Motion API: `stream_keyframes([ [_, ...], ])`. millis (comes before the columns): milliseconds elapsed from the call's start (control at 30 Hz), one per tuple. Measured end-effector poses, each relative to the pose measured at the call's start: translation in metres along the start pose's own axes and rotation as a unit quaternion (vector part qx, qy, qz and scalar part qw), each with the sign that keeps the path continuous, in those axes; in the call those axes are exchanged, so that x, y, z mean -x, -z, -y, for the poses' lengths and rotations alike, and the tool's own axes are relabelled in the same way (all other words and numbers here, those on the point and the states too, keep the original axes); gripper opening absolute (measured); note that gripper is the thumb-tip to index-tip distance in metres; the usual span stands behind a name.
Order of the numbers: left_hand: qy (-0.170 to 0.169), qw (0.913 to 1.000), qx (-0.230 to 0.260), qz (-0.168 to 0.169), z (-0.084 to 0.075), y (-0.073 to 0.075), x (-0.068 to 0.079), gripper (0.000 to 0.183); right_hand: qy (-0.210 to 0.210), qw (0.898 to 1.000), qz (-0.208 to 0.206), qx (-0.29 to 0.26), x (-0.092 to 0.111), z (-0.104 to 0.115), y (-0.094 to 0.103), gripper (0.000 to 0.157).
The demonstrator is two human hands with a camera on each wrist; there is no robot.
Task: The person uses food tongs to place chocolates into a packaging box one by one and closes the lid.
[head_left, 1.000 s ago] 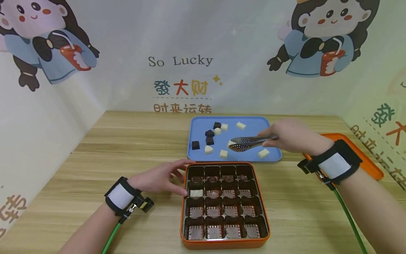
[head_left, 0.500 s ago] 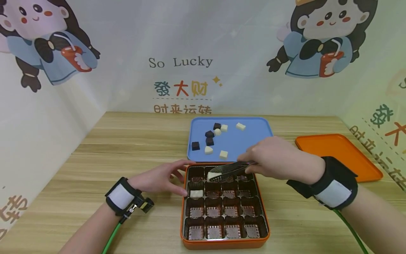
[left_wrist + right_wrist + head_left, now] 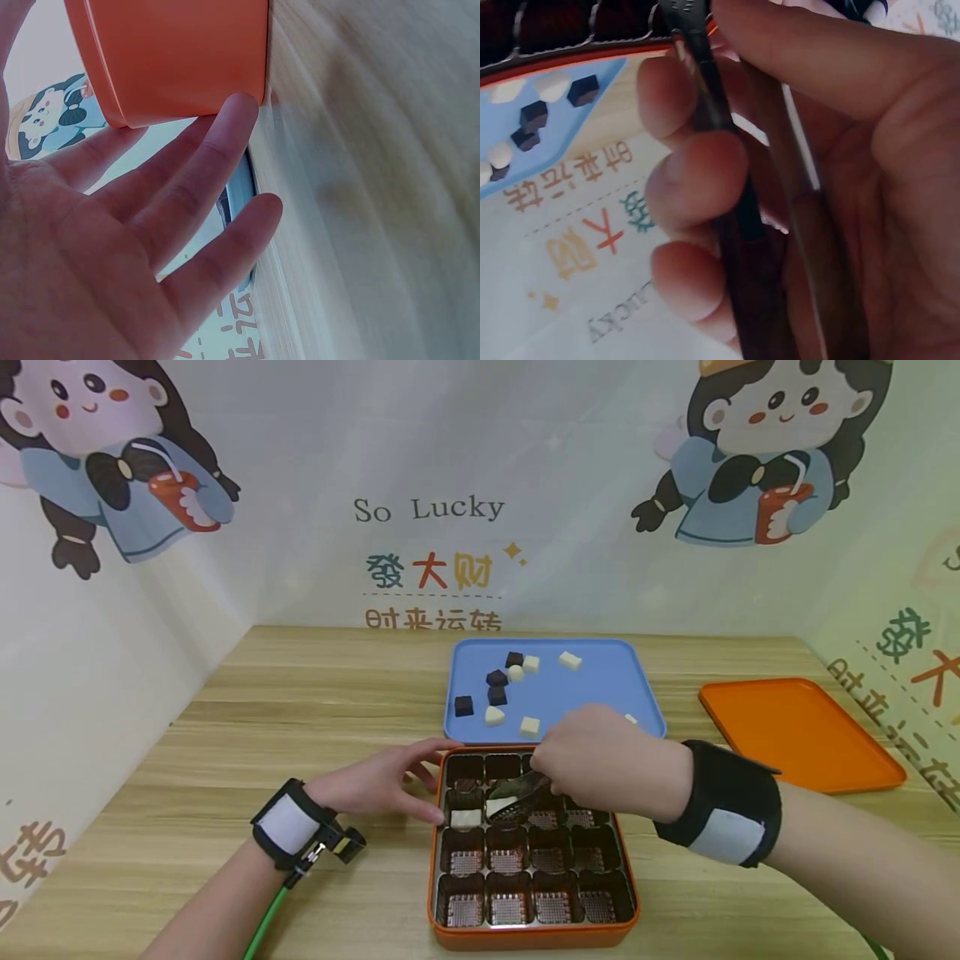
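And the right hand [image 3: 598, 758] has swung across: a second ago the metal tongs [image 3: 521, 797] were out over the blue tray [image 3: 592, 693], half a second ago above the back row of the orange box [image 3: 534, 937], and now they're dipped toward the second row, second compartment from the left, a white piece [image 3: 501, 807] between their tips! Whether that piece touches the compartment floor, I can't tell. The left hand [image 3: 382, 781] hasn't budged.

The bench [image 3: 322, 693] is pale wood-grain, running back to a white printed backdrop [image 3: 577, 577] with cartoon figures and "So Lucky" lettering. Behind the box sits the blue tray, scattered with dark and white pieces; off to the right, an orange tray [image 3: 802, 735] lies flat.

So, to the hands: the right one has its fingers and thumb wrapped round the tongs' handles, knuckles over the box's back right part, the white piece just to their left. The left has its fingers spread, touching the box's left side, and just across the rim from it another white block [image 3: 466, 818] sits in the second row's leftmost compartment.
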State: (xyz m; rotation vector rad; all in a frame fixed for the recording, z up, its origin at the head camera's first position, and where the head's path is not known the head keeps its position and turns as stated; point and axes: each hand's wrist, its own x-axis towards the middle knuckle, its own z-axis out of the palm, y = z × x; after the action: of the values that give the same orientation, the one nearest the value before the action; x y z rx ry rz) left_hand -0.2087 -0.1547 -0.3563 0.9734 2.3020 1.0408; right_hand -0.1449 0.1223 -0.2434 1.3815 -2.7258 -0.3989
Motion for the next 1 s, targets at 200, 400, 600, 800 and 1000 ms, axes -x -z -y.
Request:
stream_keyframes([
  [200, -0.001, 1.0, 0.007, 0.002, 0.0, 0.001, -0.001, 0.08, 0.029, 0.996, -0.057, 0.069, -0.011, 0.006, 0.003, 0.039],
  [400, -0.005, 0.9999, -0.012, -0.005, 0.004, 0.001, -0.002, 0.08, 0.033, 0.992, -0.052, 0.107, -0.025, 0.012, 0.003, 0.038],
  [600, -0.003, 0.9999, -0.014, -0.008, 0.007, -0.002, -0.002, 0.082, 0.037, 0.988, -0.015, 0.15, -0.036, 0.02, -0.001, 0.03],
  [800, -0.008, 0.9998, -0.014, -0.008, 0.007, -0.002, -0.002, 0.082, 0.027, 0.987, 0.008, 0.155, -0.037, 0.024, -0.001, 0.027],
  [1000, -0.004, 0.9997, -0.02, -0.01, 0.005, -0.001, -0.002, 0.083, -0.001, 0.997, 0.038, 0.064, -0.026, 0.019, 0.011, 0.032],
])
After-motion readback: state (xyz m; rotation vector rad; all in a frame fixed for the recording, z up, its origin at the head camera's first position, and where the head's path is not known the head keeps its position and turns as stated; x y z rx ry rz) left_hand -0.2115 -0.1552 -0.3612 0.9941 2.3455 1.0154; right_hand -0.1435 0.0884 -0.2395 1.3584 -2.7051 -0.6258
